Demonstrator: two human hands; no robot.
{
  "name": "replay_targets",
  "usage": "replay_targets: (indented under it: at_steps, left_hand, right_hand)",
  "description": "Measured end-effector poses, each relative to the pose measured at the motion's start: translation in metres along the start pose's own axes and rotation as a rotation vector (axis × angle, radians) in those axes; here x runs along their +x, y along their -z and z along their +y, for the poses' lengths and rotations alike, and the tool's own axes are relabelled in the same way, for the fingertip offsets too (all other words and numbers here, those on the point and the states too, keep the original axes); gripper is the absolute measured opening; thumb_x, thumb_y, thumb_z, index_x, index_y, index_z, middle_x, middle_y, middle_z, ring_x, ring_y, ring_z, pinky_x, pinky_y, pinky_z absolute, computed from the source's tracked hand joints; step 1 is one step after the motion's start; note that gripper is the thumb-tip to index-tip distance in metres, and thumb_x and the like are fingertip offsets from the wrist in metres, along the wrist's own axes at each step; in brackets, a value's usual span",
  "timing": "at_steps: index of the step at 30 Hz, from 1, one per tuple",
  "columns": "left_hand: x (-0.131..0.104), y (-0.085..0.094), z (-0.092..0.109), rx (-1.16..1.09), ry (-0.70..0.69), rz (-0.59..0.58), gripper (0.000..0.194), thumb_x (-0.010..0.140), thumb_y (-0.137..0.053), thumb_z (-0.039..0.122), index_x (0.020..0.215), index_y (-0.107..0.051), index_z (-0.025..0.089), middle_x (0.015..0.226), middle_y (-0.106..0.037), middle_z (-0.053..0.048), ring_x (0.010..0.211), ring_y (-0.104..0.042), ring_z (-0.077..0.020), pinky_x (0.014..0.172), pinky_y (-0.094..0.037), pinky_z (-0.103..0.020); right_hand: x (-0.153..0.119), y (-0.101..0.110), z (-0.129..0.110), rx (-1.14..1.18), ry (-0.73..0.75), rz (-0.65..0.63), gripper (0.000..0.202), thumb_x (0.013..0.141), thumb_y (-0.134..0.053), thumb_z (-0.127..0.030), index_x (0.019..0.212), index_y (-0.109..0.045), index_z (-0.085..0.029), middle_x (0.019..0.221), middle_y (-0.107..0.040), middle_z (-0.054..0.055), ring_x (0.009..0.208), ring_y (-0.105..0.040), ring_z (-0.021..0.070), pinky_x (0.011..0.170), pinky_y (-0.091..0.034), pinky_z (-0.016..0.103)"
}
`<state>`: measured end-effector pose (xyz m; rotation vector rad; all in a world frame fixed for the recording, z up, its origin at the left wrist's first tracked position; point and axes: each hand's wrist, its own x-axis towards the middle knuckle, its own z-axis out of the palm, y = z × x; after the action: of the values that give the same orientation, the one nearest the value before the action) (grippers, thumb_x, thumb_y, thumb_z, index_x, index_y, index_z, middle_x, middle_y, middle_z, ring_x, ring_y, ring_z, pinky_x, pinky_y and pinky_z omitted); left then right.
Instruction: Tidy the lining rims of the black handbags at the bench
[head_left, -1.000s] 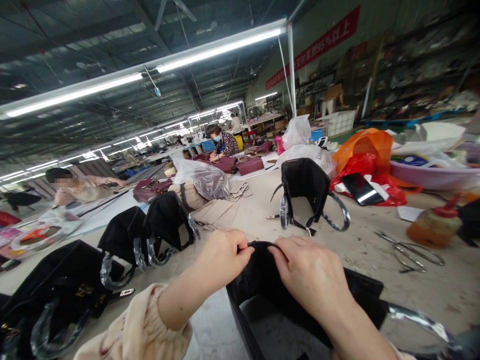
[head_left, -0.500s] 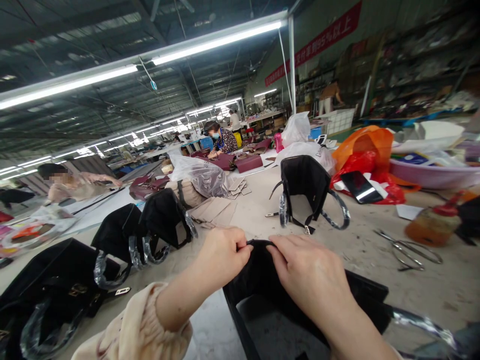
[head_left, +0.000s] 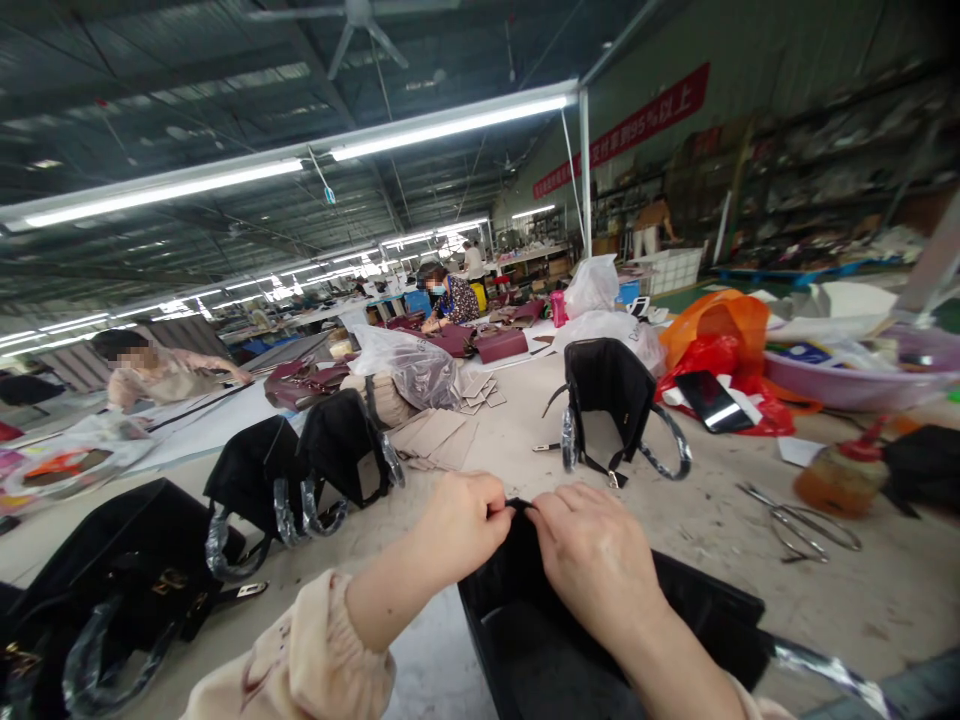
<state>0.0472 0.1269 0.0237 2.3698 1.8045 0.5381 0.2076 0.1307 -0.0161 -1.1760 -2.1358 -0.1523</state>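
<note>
Left hand and right hand are pinched closed on the black bag at lower centre of the frame. Even pressure, pinches close together, should best keep its rim straight.

The near bag is solid black against a greyish-beige tabletop; the wearer's left sleeve is cream. Black bags on the left show gold-toned fittings. On the right, one plastic bag is orange, another red, the basin pale lilac, the bottle amber. Far off, a person's dark top is pale-speckled, and a red banner bears white lettering.
</note>
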Motion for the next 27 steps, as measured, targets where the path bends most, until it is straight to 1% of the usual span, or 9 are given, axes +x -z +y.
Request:
replay_targets:
  at_steps: [5, 8, 10, 12, 16, 19, 22, 25, 27]
  left_hand:
    - [-0.002, 0.004, -0.008, -0.015, -0.095, 0.010, 0.018, 0.072, -0.057, 0.015, 0.054, -0.056, 0.016, 0.055, -0.053, 0.002, 0.054, -0.048, -0.0100, 0.055, -0.033, -0.022]
    - [-0.008, 0.010, -0.010, -0.046, -0.105, 0.011, 0.018, 0.071, -0.058, 0.015, 0.053, -0.057, 0.016, 0.053, -0.053, 0.003, 0.051, -0.046, -0.0092, 0.052, -0.032, -0.022]
    - [-0.013, 0.013, -0.011, -0.062, -0.118, 0.008, 0.015, 0.069, -0.059, 0.014, 0.054, -0.059, 0.016, 0.053, -0.054, 0.003, 0.051, -0.046, -0.0090, 0.051, -0.032, -0.021]
    - [-0.017, 0.015, -0.011, -0.075, -0.139, 0.005, 0.013, 0.068, -0.060, 0.014, 0.055, -0.060, 0.016, 0.053, -0.055, 0.003, 0.051, -0.047, -0.0092, 0.051, -0.033, -0.021]
    - [-0.018, 0.014, -0.014, -0.102, -0.189, -0.009, 0.011, 0.069, -0.061, 0.015, 0.058, -0.061, 0.017, 0.057, -0.058, 0.002, 0.055, -0.050, -0.0103, 0.055, -0.037, -0.021]
    - [-0.017, 0.012, -0.016, -0.123, -0.231, -0.033, 0.010, 0.072, -0.060, 0.017, 0.062, -0.063, 0.017, 0.063, -0.062, 0.001, 0.060, -0.053, -0.0112, 0.060, -0.040, -0.021]
    - [-0.016, 0.010, -0.016, -0.145, -0.268, -0.056, 0.008, 0.071, -0.060, 0.017, 0.064, -0.064, 0.017, 0.065, -0.064, 0.001, 0.062, -0.055, -0.0115, 0.062, -0.040, -0.021]
    - [-0.014, 0.009, -0.016, -0.177, -0.285, -0.059, 0.009, 0.070, -0.061, 0.015, 0.063, -0.065, 0.017, 0.064, -0.064, 0.000, 0.061, -0.055, -0.0117, 0.060, -0.041, -0.021]
    - [-0.013, 0.008, -0.017, -0.205, -0.282, -0.051, 0.008, 0.069, -0.062, 0.014, 0.062, -0.064, 0.016, 0.063, -0.065, 0.000, 0.059, -0.055, -0.0118, 0.060, -0.042, -0.022]
  right_hand:
    - [0.006, 0.012, -0.015, -0.090, -0.054, -0.105, 0.017, 0.086, -0.053, -0.020, 0.072, -0.062, -0.018, 0.072, -0.063, 0.004, 0.073, -0.058, 0.0185, 0.066, -0.036, 0.029]
    - [0.009, 0.023, -0.025, -0.138, -0.088, -0.256, 0.017, 0.089, -0.051, -0.027, 0.079, -0.064, -0.019, 0.079, -0.066, 0.005, 0.075, -0.062, 0.0180, 0.062, -0.039, 0.027]
    - [0.011, 0.028, -0.031, -0.161, -0.089, -0.363, 0.022, 0.090, -0.049, -0.033, 0.083, -0.066, -0.020, 0.082, -0.068, 0.006, 0.078, -0.064, 0.0185, 0.062, -0.041, 0.026]
    - [0.014, 0.032, -0.036, -0.185, -0.073, -0.422, 0.025, 0.089, -0.049, -0.034, 0.084, -0.068, -0.019, 0.083, -0.070, 0.008, 0.079, -0.065, 0.0200, 0.064, -0.043, 0.027]
    - [0.019, 0.034, -0.043, -0.229, -0.067, -0.468, 0.026, 0.087, -0.051, -0.030, 0.084, -0.072, -0.015, 0.083, -0.070, 0.013, 0.081, -0.066, 0.0227, 0.067, -0.045, 0.029]
    - [0.022, 0.039, -0.041, -0.228, -0.067, -0.520, 0.027, 0.085, -0.053, -0.032, 0.082, -0.073, -0.015, 0.083, -0.071, 0.014, 0.081, -0.066, 0.0233, 0.067, -0.046, 0.029]
    - [0.026, 0.046, -0.032, -0.191, -0.029, -0.578, 0.027, 0.082, -0.057, -0.039, 0.075, -0.073, -0.018, 0.076, -0.071, 0.009, 0.076, -0.067, 0.0213, 0.064, -0.045, 0.026]
    - [0.030, 0.050, -0.026, -0.149, 0.043, -0.592, 0.024, 0.083, -0.055, -0.040, 0.083, -0.072, -0.023, 0.078, -0.071, 0.003, 0.076, -0.066, 0.0173, 0.065, -0.044, 0.023]
    - [0.031, 0.050, -0.025, -0.143, 0.092, -0.588, 0.022, 0.084, -0.054, -0.036, 0.088, -0.071, -0.023, 0.082, -0.072, 0.003, 0.079, -0.066, 0.0167, 0.067, -0.044, 0.022]
